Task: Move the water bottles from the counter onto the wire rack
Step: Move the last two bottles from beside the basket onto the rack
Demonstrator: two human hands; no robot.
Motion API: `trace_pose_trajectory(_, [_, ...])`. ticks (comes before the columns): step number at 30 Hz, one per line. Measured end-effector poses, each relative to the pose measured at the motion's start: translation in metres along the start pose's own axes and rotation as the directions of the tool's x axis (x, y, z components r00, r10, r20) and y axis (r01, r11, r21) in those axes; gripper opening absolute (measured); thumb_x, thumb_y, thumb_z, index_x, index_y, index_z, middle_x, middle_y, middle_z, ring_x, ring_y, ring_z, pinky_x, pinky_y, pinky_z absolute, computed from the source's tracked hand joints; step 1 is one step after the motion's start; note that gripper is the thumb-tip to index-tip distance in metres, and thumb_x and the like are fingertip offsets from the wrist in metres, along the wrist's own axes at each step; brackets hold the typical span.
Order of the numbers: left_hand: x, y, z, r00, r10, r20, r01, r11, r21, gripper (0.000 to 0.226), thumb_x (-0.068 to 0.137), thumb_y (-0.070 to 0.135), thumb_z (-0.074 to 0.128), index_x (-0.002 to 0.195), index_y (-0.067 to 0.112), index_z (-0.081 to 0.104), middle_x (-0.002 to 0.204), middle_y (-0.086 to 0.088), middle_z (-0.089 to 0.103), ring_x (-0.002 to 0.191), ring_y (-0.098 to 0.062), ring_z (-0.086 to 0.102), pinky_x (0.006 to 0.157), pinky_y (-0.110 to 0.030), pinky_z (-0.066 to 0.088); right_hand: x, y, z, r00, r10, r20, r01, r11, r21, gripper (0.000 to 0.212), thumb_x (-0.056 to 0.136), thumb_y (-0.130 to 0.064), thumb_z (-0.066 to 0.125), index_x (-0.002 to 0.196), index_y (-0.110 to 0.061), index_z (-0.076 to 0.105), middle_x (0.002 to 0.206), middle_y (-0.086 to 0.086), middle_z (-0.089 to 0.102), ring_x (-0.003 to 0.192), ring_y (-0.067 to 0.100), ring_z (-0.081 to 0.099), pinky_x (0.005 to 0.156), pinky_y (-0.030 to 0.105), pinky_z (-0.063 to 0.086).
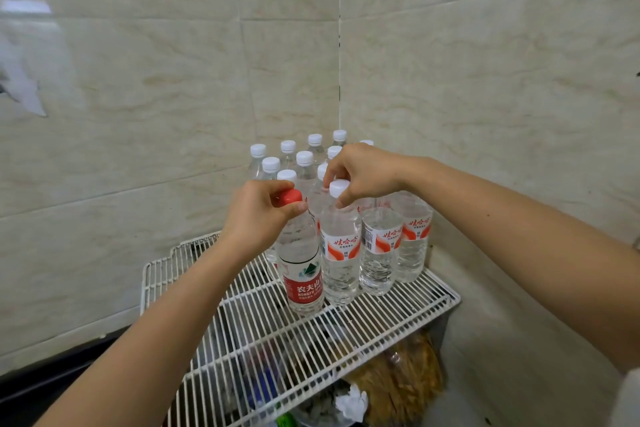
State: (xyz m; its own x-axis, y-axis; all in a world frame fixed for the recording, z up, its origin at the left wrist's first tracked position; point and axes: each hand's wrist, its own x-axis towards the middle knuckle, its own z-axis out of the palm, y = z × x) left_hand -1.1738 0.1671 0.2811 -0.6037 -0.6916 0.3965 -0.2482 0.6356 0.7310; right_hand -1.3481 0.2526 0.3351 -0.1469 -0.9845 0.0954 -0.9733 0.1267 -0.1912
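Observation:
A white wire rack (pixel 363 326) fills the corner of the tiled walls. Several clear white-capped water bottles (pixel 304 163) stand on its far part, packed close together. In front of them stands a red-capped bottle (pixel 303 281) with a red label, upright on the rack. My left hand (pixel 258 215) grips it around the red cap. Beside it on the right stands a white-capped bottle (pixel 341 253) with a red and white label. My right hand (pixel 363 173) pinches that bottle's white cap from above.
Two more labelled bottles (pixel 381 253) stand to the right of the held pair. Under the rack lie bags, a brown bundle (pixel 398 381) and crumpled paper. Beige tiled walls (pixel 173 97) close off the back and right. The rack's near half is bare wire.

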Motion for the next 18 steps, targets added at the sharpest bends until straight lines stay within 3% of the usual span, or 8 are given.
trace_pose_trajectory(12, [-0.003,0.0,0.003,0.999,0.017,-0.027,-0.017,1.0,-0.008,0.048,0.077,0.02,0.076,0.121,0.008,0.063,0.108,-0.005,0.071,0.098,-0.013,0.064,0.089,-0.026,0.046,-0.003,-0.002,0.003,1.0,-0.022,-0.012,0.021,0.999,-0.023,0.039,0.076,-0.015,0.077,0.113,-0.018,0.069,0.073,-0.015,0.048,0.066,0.002,0.045,0.055,0.02,0.031])
trace_pose_trajectory(18, [-0.003,-0.003,0.001,1.0,0.021,-0.014,-0.022,0.999,-0.046,0.048,0.075,0.022,0.077,0.12,0.012,0.064,0.105,0.0,0.072,0.094,-0.008,0.065,0.084,-0.021,0.045,-0.007,0.003,0.006,0.999,0.022,-0.035,-0.02,0.998,0.059,0.043,0.077,-0.015,0.076,0.119,-0.021,0.066,0.093,-0.004,0.054,0.069,-0.001,0.045,0.057,0.02,0.033])
